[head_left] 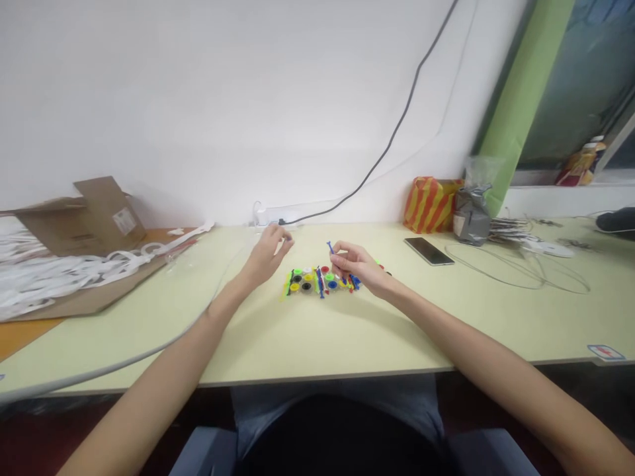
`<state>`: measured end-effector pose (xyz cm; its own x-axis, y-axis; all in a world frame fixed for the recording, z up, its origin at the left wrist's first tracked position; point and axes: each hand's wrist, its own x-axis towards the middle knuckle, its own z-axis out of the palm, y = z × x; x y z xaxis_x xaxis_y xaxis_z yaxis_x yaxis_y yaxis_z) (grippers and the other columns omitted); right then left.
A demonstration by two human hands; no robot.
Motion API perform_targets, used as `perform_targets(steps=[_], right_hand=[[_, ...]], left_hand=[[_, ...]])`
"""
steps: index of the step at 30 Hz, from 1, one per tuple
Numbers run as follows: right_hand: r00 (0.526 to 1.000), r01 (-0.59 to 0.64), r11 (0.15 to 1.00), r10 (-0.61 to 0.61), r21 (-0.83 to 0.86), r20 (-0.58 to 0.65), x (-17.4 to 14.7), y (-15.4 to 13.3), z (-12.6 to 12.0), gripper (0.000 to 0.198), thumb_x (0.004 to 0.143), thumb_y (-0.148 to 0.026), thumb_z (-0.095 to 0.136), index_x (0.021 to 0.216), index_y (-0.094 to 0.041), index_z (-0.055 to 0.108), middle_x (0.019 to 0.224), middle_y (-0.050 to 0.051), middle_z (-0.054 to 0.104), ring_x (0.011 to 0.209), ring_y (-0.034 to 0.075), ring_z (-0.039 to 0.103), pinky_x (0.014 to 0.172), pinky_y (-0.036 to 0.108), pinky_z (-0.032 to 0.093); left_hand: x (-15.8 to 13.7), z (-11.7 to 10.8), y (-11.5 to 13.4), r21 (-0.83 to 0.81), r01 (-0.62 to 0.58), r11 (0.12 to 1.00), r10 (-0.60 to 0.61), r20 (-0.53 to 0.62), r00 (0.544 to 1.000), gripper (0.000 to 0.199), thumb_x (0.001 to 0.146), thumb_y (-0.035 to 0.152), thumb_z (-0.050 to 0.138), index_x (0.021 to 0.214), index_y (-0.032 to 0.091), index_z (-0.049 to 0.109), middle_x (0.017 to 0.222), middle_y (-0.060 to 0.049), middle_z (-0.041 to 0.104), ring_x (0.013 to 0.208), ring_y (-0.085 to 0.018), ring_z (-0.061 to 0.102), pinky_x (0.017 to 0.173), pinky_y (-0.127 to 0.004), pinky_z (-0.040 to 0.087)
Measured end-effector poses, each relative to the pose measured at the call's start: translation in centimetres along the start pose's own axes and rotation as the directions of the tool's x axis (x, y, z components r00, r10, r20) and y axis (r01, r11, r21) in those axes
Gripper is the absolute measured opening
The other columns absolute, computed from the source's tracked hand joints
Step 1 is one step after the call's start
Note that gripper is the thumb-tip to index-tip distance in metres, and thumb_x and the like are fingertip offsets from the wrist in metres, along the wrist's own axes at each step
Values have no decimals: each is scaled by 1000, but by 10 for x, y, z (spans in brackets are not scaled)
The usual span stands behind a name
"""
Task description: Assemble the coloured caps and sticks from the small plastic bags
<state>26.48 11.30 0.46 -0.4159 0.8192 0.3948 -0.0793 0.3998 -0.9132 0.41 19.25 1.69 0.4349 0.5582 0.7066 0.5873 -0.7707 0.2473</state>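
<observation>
Right hand (361, 266) hides some coloured pieces (320, 283); left hand (268, 255): grip too small to tell. Black object (618, 220) cut by right edge.

The pale yellow table (317, 344) before me carries small coloured pieces (306, 287) near its middle, a dark phone (429, 252), a striped bag (421, 205) and a grey pouch (470, 221)

Bright, even light fills the wall (198, 99); faint shadows cross the table (322, 347). Edges stretch and bow; small details blur.
</observation>
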Motion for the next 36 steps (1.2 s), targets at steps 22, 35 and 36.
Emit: perform_targets(steps=[22,35,36], right_hand=[[983,-25,983,-9,-180,-184,4,4,-11,34,87,-52,65,82,-20,56,61,0,62,48,10,46,44,21,37],[990,-83,992,72,-91,-120,1,2,-7,45,87,-60,62,78,-16,61,70,6,68,49,12,58,40,21,43],[989,-89,991,76,-100,-130,2,4,-6,46,87,-60,62,79,-15,64,68,5,67,48,12,57,40,21,43]], left_hand=[[-10,-24,-63,-59,429,901,-278,681,677,42,72,50,74,100,19,79,94,-7,75,84,-20,62,72,-26,46],[-7,-12,-36,-63,274,960,-223,423,878,51,91,62,50,103,17,71,99,-9,71,86,-20,61,74,-28,46],[-5,-9,-25,-84,243,966,-193,387,902,51,94,60,46,103,17,71,96,-8,71,84,-19,60,72,-28,46]])
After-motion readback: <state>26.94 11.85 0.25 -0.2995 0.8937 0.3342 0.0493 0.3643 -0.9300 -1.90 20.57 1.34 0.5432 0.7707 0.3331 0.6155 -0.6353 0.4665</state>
